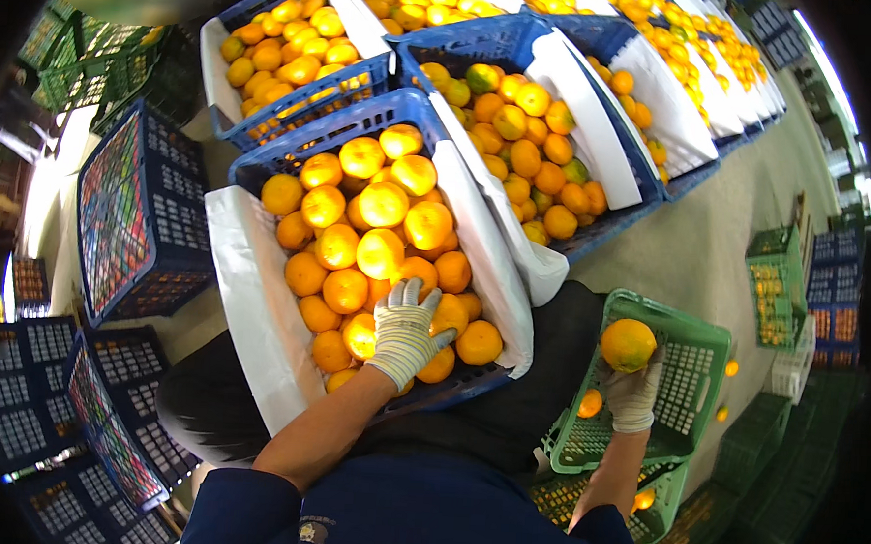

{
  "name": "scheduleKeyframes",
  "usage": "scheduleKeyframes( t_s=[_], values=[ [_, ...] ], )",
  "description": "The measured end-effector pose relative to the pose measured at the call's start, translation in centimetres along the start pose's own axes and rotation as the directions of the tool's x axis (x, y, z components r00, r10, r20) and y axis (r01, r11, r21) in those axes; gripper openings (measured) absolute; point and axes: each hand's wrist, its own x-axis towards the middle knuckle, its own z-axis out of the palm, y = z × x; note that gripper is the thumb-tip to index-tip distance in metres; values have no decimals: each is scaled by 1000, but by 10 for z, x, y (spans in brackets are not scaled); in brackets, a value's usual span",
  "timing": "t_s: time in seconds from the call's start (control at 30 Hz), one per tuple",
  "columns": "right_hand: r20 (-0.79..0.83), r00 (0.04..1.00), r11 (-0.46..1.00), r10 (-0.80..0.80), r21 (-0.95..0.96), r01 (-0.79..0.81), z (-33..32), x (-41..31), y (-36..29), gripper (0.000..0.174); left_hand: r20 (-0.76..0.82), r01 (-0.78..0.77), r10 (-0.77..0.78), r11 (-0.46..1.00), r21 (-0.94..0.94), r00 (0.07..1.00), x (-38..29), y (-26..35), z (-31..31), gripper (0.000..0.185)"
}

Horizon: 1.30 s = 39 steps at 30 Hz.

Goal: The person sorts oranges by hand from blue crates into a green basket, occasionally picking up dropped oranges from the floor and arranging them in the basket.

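Observation:
My left hand [406,337], in a striped work glove, rests with spread fingers on the oranges [379,253] heaped in a blue plastic crate [466,392] between my knees. White paper sheeting [257,299] lines the sides of this crate. On the right, my right hand [633,386], gloved too, holds up a single orange [628,346] with some green on its skin. That hand is above a green plastic crate [712,375], in which one small orange [590,403] lies. Whether the left fingers grip any fruit cannot be told.
More blue crates of oranges [528,129] stand ahead, lined with white sheets. Dark blue crates [176,214] are at the left. Another green crate [666,517] sits below the first; two small oranges [731,368] lie on the floor at the right. Green crates [774,290] stand farther off.

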Motion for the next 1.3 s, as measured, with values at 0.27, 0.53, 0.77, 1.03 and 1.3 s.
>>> scheduleKeyframes(
  t_s=[0.27,0.53,0.77,1.03,1.3],
  values=[
    [455,878,599,-148,-666,446,169,41,95,72,-37,9,-12,998,-64,999,-5,-3,10,77],
    [561,826,-387,-54,-774,501,204,77,153,59,-106,-15,2,993,-118,994,-7,-10,13,76],
    [691,717,-624,91,-521,582,215,84,135,43,-74,-44,33,987,-156,997,-11,-15,14,76],
    [451,852,-633,267,-584,508,231,114,148,36,-12,-32,30,985,-167,999,0,-15,15,77],
    [248,917,-582,311,-713,390,252,113,139,41,-15,-57,55,933,-355,998,-1,-27,-3,66]
  ],
)
